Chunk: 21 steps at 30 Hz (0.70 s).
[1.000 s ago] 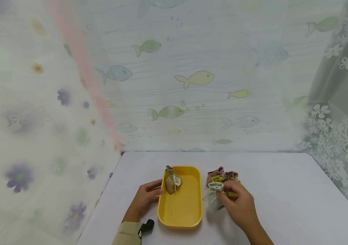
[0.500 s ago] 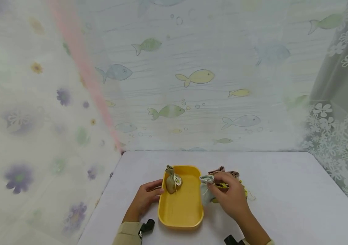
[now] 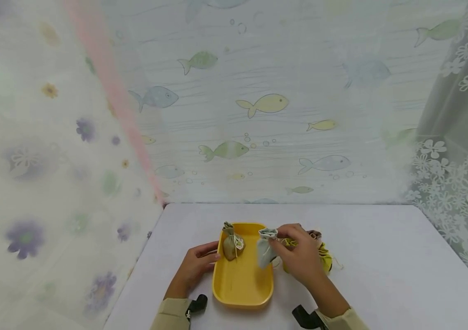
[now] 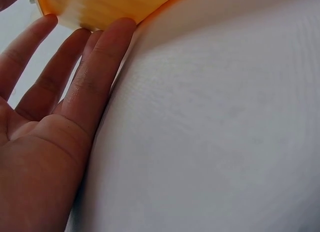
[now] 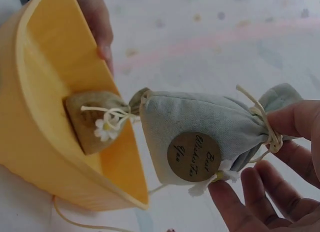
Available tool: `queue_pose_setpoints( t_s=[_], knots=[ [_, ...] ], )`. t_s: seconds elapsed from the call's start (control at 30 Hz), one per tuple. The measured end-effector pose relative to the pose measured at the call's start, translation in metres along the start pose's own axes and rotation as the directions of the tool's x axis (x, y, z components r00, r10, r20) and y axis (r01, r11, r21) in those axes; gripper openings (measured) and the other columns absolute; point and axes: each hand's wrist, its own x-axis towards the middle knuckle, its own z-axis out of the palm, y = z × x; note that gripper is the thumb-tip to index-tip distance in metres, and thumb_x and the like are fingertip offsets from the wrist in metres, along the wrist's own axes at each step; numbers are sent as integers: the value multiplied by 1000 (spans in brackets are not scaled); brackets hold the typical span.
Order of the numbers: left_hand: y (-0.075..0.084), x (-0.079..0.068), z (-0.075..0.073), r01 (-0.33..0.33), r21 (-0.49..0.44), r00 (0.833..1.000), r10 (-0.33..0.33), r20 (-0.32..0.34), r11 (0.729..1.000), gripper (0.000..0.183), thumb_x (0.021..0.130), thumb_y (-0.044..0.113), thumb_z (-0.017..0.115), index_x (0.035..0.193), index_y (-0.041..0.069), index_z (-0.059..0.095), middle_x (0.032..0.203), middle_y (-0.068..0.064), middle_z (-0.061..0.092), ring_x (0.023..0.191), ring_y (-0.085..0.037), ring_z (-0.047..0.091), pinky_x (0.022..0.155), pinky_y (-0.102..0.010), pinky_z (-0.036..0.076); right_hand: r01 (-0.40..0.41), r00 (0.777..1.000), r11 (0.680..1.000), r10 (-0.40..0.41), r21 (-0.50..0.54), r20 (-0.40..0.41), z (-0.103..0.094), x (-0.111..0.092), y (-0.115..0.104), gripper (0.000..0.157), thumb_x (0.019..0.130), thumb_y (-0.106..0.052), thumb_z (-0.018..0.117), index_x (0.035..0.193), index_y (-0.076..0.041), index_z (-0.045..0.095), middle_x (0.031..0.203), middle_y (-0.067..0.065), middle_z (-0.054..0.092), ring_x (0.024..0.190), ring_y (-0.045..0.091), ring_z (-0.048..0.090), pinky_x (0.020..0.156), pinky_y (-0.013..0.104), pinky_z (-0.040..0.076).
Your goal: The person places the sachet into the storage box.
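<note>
My right hand (image 3: 303, 256) pinches a pale blue-green drawstring pouch (image 3: 265, 252) by its tied neck, over the right side of a yellow tray (image 3: 243, 286). In the right wrist view the pouch shows a round brown label (image 5: 194, 157) with writing and a small white flower; thumb and fingers grip at the cord. Inside the tray, at the far left, an olive-brown pouch (image 3: 232, 248) leans with a white flower on its string. At the tray's left side rests my left hand (image 3: 196, 266); in the left wrist view its extended fingers (image 4: 95, 76) touch the tray's outer wall.
Right of the tray, partly hidden behind my right hand, stand a yellow pouch (image 3: 326, 257) and a brown pouch (image 3: 315, 234). A white cloth covers the table (image 3: 382, 266). A fish-print curtain (image 3: 267, 137) hangs at the far edge. Black wrist devices show at both sleeves.
My right hand has carried the pale pouch leftward from beside the other pouches to over the tray's right part. The left hand and the tray have hardly moved.
</note>
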Motion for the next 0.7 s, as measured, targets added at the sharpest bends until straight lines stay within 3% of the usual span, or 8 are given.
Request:
queue_pose_setpoints(
  t_s=[0.3, 0.7],
  knots=[
    [3, 2, 0, 14, 1, 1000, -14, -8, 1000, 58, 91, 21, 81, 144, 8, 61, 149, -15, 59, 125, -24, 66, 98, -38, 60, 50, 999, 997, -50, -50, -1, 14, 16, 1, 14, 88, -27, 84, 100, -29, 77, 111, -9, 68, 98, 11, 64, 77, 26, 58],
    [0, -1, 1, -2, 11, 1000, 3, -23, 1000, 57, 91, 20, 81, 143, 6, 61, 148, -16, 59, 124, -24, 67, 96, -38, 61, -7, 995, 999, 11, -35, 97, 41, 32, 12, 18, 91, -23, 81, 108, -20, 73, 115, -4, 66, 109, 18, 67, 85, 33, 64]
  ],
)
